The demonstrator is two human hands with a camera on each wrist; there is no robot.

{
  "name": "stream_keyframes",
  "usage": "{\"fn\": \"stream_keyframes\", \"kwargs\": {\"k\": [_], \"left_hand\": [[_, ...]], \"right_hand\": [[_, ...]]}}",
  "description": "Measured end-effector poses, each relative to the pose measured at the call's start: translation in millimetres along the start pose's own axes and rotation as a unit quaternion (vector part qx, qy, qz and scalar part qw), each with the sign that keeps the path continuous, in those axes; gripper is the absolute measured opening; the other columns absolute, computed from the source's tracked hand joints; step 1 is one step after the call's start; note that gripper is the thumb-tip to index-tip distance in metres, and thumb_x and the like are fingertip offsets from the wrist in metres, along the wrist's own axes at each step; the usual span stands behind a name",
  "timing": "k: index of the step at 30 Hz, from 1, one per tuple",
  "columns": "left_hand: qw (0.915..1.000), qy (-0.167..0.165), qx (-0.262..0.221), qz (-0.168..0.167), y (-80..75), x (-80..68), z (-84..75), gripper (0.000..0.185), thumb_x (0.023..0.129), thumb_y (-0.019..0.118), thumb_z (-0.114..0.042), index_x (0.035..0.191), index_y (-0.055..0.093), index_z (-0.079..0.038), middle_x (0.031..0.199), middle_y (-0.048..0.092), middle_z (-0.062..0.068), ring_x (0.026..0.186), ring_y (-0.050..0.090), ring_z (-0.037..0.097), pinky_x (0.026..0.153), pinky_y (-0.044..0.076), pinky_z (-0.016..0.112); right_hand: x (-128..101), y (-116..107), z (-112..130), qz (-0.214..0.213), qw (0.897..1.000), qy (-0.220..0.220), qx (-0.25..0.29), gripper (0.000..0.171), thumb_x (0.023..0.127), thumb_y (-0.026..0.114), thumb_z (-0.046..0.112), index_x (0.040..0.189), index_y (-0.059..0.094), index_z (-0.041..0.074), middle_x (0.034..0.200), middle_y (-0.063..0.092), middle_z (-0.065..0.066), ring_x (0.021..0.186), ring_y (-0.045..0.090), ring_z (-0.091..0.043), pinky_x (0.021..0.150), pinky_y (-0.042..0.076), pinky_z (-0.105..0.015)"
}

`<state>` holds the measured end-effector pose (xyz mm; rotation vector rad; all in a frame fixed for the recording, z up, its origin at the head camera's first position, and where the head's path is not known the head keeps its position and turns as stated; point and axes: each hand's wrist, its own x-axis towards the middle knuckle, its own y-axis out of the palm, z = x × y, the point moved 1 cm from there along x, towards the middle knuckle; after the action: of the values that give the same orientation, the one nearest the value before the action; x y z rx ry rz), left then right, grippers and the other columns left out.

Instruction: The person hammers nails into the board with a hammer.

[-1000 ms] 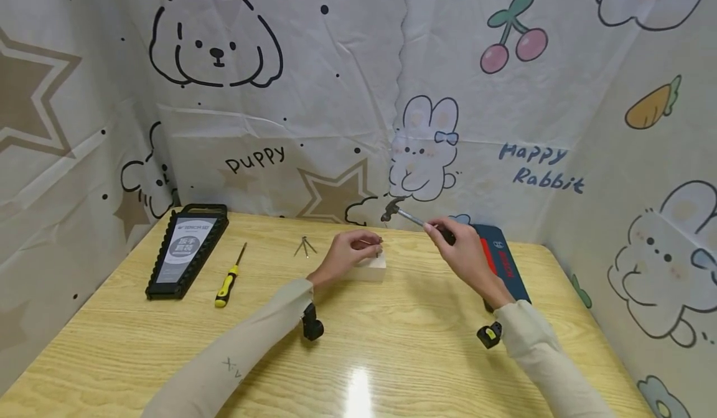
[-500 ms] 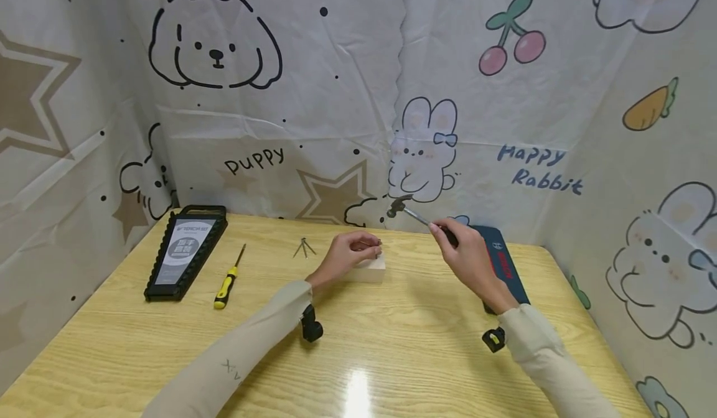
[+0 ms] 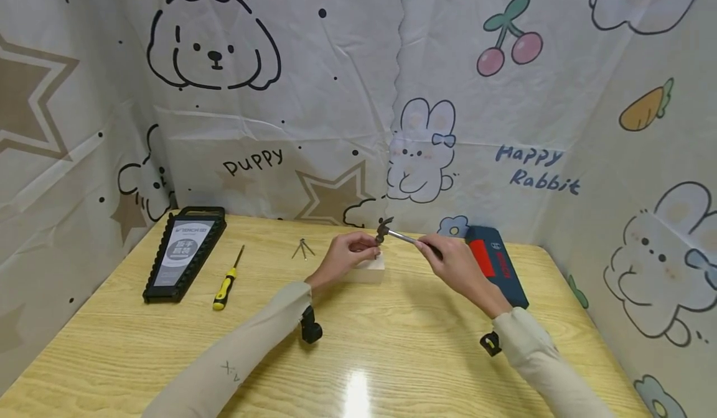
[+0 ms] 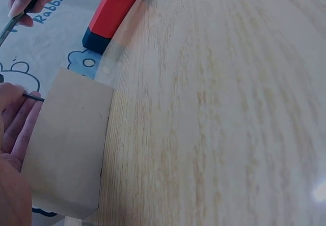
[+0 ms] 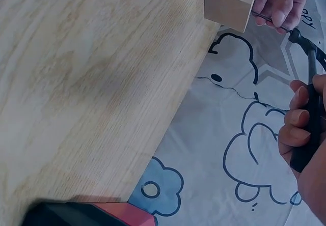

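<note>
My left hand (image 3: 347, 253) pinches a nail (image 5: 261, 16) upright, its lower end at the top of a pale wooden block (image 3: 366, 274). In the left wrist view the nail's shank shows between the fingertips and the block. My right hand (image 3: 455, 261) grips the dark handle of a claw hammer (image 3: 383, 230). The hammer's striking face is right at the nail's head in the right wrist view, just above my left fingertips. Part of the block is hidden behind my left hand.
Several loose nails (image 3: 303, 249) lie left of the block. Farther left are a yellow-and-black screwdriver (image 3: 226, 288) and a black rack with a printed card (image 3: 185, 253). A dark blue and red case (image 3: 498, 269) lies at the right. A printed curtain (image 3: 336, 94) hangs behind the table.
The hammer rose slightly, then came down and left onto the nail's head as my right hand lowered. My left hand has stayed at the block, pinching the nail.
</note>
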<state>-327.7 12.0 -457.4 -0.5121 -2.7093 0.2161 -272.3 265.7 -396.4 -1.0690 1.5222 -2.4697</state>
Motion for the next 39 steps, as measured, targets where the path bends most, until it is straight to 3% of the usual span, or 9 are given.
{"fn": "stream_keyframes", "kwargs": {"k": [8,16,25,33,39], "left_hand": [[1.0000,-0.003,0.007,0.001,0.0,-0.4,1.4,0.018,0.096,0.077,-0.009,0.111,0.075,0.000,0.109,0.078,0.015,0.092,0.076,0.017,0.086,0.060,0.024],[0.9999,0.012,0.001,0.000,-0.1,-0.4,2.5,0.019,0.096,0.077,-0.009,0.112,0.075,0.001,0.110,0.078,0.017,0.097,0.076,0.030,0.084,0.060,0.020],[0.9996,0.027,0.011,0.003,-0.3,-0.5,-0.3,0.022,0.097,0.076,-0.007,0.113,0.073,0.007,0.110,0.078,0.016,0.094,0.076,0.026,0.082,0.060,0.019],[0.9995,0.024,0.019,0.002,0.0,-1.1,0.2,0.016,0.096,0.077,-0.008,0.109,0.075,0.001,0.107,0.079,0.016,0.093,0.077,0.023,0.083,0.061,0.021],[0.9995,0.030,0.008,0.005,0.3,-0.6,1.4,0.017,0.096,0.076,-0.008,0.111,0.075,0.001,0.109,0.079,0.017,0.096,0.077,0.029,0.083,0.061,0.022]], "right_hand": [[1,3,0,0.007,1.000,0.008,0.003,0.013,0.104,0.068,0.019,0.102,0.077,0.009,0.071,0.057,0.006,0.058,0.046,-0.008,0.053,0.040,-0.025],[8,-9,1,-0.022,0.999,-0.018,-0.017,0.012,0.102,0.070,0.017,0.101,0.078,0.008,0.071,0.062,0.005,0.057,0.046,-0.007,0.053,0.040,-0.026],[5,-8,9,-0.094,0.994,0.015,0.059,0.011,0.105,0.066,0.014,0.104,0.074,0.007,0.072,0.057,0.003,0.059,0.045,-0.009,0.053,0.040,-0.027],[-7,3,3,-0.034,0.999,0.009,-0.005,0.011,0.102,0.070,0.015,0.100,0.077,0.007,0.072,0.061,0.006,0.058,0.046,-0.004,0.052,0.040,-0.023],[-2,-4,4,-0.098,0.995,-0.003,0.034,0.007,0.102,0.069,0.011,0.101,0.075,0.008,0.070,0.057,0.006,0.058,0.044,-0.005,0.052,0.038,-0.024]]}}
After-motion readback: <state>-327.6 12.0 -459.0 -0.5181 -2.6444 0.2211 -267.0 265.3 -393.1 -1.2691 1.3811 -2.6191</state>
